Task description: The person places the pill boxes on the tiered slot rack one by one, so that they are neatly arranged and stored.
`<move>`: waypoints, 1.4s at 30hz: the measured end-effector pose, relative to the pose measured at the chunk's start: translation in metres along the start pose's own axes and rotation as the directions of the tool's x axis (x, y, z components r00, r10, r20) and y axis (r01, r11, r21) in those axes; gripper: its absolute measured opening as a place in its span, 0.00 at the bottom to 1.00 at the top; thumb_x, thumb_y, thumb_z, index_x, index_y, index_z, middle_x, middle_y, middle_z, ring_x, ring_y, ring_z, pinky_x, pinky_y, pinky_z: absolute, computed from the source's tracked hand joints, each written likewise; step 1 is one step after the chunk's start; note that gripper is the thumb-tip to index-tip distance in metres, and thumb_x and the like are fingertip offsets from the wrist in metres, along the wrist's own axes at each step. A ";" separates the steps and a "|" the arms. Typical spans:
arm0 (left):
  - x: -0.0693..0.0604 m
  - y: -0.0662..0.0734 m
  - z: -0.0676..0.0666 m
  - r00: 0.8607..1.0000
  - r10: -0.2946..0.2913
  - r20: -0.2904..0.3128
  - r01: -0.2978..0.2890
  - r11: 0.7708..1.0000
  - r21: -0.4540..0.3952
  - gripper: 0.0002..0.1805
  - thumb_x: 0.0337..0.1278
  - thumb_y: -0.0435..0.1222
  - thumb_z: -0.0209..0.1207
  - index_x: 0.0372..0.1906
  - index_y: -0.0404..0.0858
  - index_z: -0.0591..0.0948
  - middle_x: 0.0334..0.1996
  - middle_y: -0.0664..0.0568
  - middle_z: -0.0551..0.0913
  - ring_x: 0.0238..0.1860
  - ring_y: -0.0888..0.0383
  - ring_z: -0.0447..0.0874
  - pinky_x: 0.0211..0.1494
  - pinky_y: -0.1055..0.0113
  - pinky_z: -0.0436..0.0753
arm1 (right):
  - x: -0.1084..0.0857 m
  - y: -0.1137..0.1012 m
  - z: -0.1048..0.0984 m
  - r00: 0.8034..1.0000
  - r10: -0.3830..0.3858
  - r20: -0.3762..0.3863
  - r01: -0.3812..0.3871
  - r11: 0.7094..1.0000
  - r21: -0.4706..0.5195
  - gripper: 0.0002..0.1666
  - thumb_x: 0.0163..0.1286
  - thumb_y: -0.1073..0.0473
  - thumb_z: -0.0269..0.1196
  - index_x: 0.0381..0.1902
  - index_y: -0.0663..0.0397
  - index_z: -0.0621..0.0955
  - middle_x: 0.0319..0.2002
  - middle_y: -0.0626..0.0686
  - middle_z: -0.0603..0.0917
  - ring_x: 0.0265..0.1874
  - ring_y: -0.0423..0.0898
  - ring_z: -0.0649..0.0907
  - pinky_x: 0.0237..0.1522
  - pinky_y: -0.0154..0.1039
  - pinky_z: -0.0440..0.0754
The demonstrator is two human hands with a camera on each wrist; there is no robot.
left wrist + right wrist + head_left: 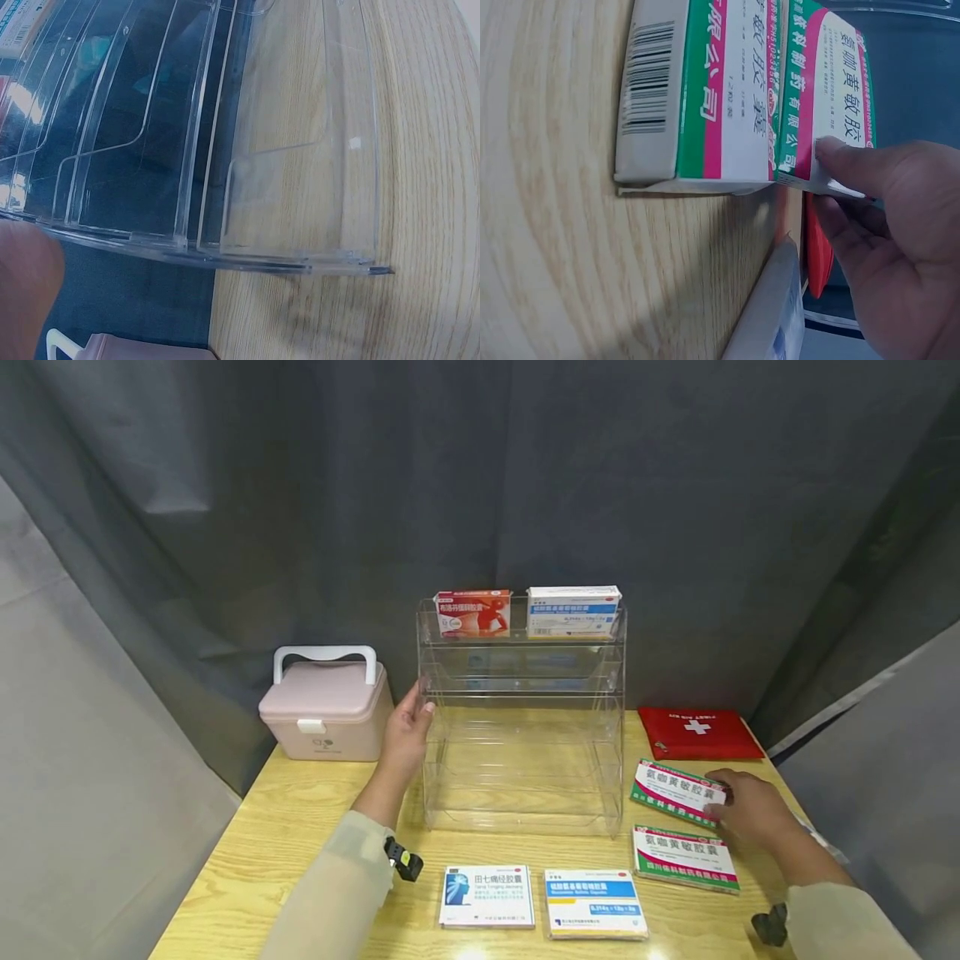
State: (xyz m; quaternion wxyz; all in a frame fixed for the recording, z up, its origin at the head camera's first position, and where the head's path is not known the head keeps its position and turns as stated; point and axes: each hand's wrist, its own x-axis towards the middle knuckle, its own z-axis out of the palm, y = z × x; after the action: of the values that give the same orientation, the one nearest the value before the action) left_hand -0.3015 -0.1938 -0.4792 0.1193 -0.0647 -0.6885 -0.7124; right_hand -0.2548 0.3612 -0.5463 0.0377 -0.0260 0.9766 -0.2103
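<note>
A clear tiered display rack (525,793) stands mid-table, and my left hand (408,727) holds its left side panel. In the left wrist view only part of that hand (28,277) shows beside the rack's edge. With thumb above and fingers below, my right hand (900,217) pinches the end of a green, white and magenta medicine box (832,90), tilted up at the right. A matching medicine box (686,858) lies just in front of it. On the rack's top tier stand a red medicine box (472,614) and a blue-and-white medicine box (573,612).
A white medicine box (487,897) and another blue-and-white medicine box (595,904) lie at the table's front. Behind the right hand is a red first aid pouch (701,733). A pink lidded case (322,710) with a white handle stands left of the rack. A dark curtain (480,485) hangs behind.
</note>
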 end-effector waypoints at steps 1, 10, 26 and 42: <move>0.000 0.000 0.000 1.000 0.002 0.001 -0.002 1.000 -0.002 0.33 0.84 0.30 0.53 0.86 0.39 0.62 0.86 0.44 0.61 0.88 0.47 0.57 0.91 0.55 0.59 | -0.002 0.000 0.000 1.000 -0.002 -0.018 0.002 1.000 0.009 0.39 0.66 0.56 0.79 0.67 0.71 0.77 0.55 0.74 0.85 0.41 0.59 0.83 0.43 0.57 0.92; -0.002 0.002 0.002 1.000 0.006 -0.007 -0.006 1.000 -0.006 0.33 0.83 0.29 0.54 0.86 0.38 0.63 0.85 0.42 0.62 0.87 0.46 0.58 0.91 0.54 0.60 | -0.015 -0.005 -0.011 0.985 0.159 -0.063 -0.146 0.973 0.176 0.30 0.75 0.49 0.73 0.65 0.63 0.80 0.58 0.72 0.84 0.47 0.62 0.81 0.42 0.47 0.84; -0.002 0.002 0.000 1.000 -0.002 -0.008 0.002 1.000 -0.003 0.33 0.84 0.30 0.54 0.86 0.40 0.64 0.86 0.44 0.63 0.88 0.47 0.58 0.91 0.54 0.60 | -0.040 -0.052 -0.068 0.878 0.404 -0.256 -0.148 0.739 0.658 0.22 0.83 0.39 0.62 0.66 0.40 0.81 0.47 0.32 0.81 0.45 0.34 0.79 0.37 0.22 0.78; -0.002 0.003 0.002 1.000 -0.011 -0.026 0.011 1.000 -0.017 0.33 0.83 0.29 0.54 0.85 0.36 0.63 0.85 0.41 0.62 0.87 0.45 0.59 0.90 0.55 0.61 | -0.044 -0.178 -0.095 0.855 0.291 -0.430 0.145 0.662 0.735 0.25 0.81 0.55 0.67 0.73 0.38 0.82 0.59 0.40 0.84 0.51 0.40 0.79 0.46 0.16 0.83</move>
State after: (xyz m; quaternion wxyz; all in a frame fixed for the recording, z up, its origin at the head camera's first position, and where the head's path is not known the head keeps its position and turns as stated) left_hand -0.2987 -0.1918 -0.4770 0.1240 -0.0523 -0.6814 -0.7195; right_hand -0.2123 0.2406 -0.3837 -0.2079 0.0896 0.7764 -0.5882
